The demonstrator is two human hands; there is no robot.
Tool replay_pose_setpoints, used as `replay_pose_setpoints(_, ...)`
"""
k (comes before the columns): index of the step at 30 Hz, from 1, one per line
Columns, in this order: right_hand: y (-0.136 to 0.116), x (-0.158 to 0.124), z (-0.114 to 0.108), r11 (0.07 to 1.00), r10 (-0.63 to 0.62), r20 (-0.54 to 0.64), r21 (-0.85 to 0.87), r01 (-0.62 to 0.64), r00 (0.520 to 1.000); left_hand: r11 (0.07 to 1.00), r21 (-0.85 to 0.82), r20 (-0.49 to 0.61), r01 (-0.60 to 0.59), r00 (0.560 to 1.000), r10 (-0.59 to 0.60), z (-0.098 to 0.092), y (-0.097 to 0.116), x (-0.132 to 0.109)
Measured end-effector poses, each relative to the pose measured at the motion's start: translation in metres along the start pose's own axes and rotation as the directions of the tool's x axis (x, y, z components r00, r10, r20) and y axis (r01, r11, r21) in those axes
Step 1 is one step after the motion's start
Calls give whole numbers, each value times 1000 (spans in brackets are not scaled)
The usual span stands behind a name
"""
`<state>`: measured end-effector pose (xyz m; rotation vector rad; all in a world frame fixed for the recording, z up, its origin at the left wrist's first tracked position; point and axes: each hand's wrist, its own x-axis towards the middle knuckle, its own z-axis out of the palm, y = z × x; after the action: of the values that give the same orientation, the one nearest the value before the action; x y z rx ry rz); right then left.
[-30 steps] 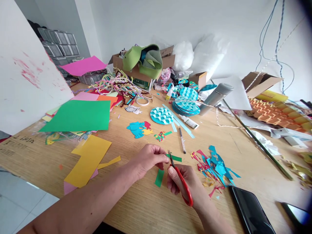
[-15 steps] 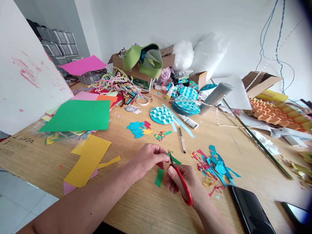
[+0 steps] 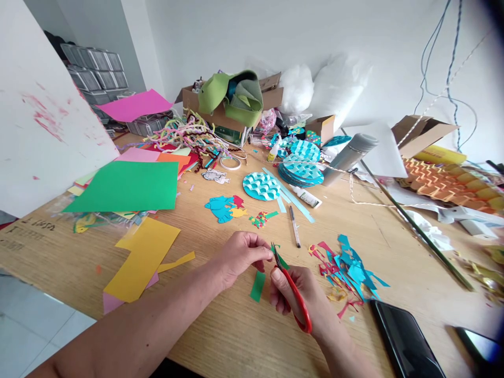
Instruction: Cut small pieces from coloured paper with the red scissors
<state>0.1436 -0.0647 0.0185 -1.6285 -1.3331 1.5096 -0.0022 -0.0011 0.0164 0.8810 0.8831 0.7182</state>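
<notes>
Red-handled scissors (image 3: 302,307) are gripped in my right hand (image 3: 305,294), their blades pointing up and away and looking nearly closed. Just left of the blade tips, the fingers of my left hand (image 3: 244,257) are pinched together at the end of a narrow green paper strip (image 3: 284,259). The strip runs behind the blades, and my fingertips hide part of it. Below, between the two hands, a small green paper piece (image 3: 258,286) lies on the table. Small red and green paper bits (image 3: 259,219) sit beyond my fingers, beside blue, red and yellow fish cutouts (image 3: 220,208).
Blue and red paper scraps (image 3: 356,268) and a black phone (image 3: 405,336) lie to the right. A pen (image 3: 294,226), a glue bottle (image 3: 306,197) and a blue paper disc (image 3: 260,186) are farther back. Yellow paper (image 3: 144,262) and a green sheet (image 3: 129,186) lie left.
Both hands stay in nearly the same place. The green strip by the scissor blades has shifted slightly, with a curled end showing near the tips.
</notes>
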Motion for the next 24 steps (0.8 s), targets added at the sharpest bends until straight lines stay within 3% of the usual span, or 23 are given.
replay_pose_setpoints(18,10,5,-3,996,-71,48,64,68,996,1000,12,18,6,1000,-6,1,3,-2)
replay_pose_setpoints(24,4,2,-2,998,-34,51,56,31,998,1000,4,17,0,1000,0,0,1,-1)
